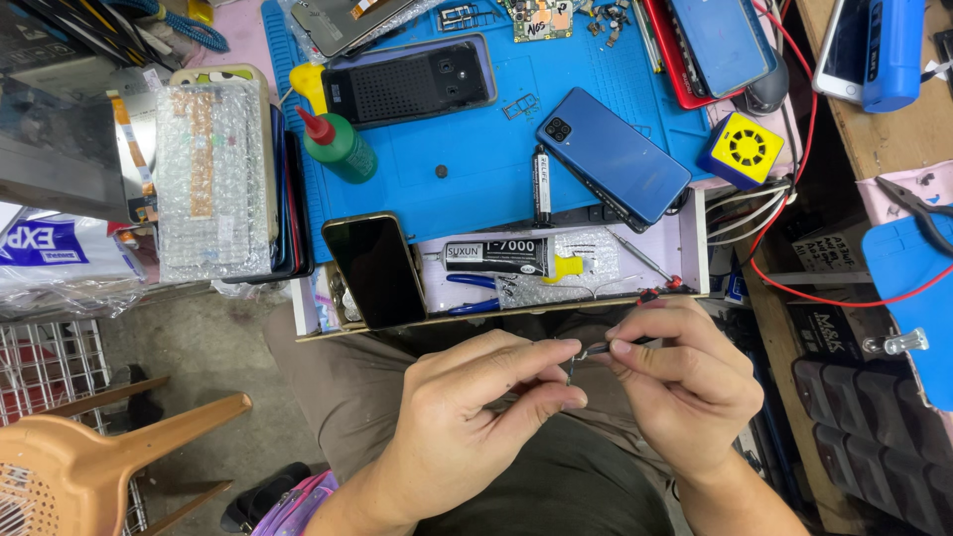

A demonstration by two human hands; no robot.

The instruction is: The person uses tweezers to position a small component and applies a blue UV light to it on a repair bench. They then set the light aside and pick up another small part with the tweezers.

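My left hand (476, 407) and my right hand (685, 382) meet above my lap, just below the open drawer (695, 248). Both pinch a small thin metal tool or part (581, 357) between thumb and fingertips; its exact kind is too small to tell. In the drawer lie a black glue tube with a yellow tip (501, 258), a dark phone (377, 270) standing on edge, and blue-handled pliers (476, 295).
A blue work mat (467, 149) carries a blue phone (613, 157), a black phone back (409, 81), a green squeeze bottle (336, 144) and a small black tube (542, 187). A yellow cube (741, 149) sits right. An orange plastic chair (89, 457) stands lower left.
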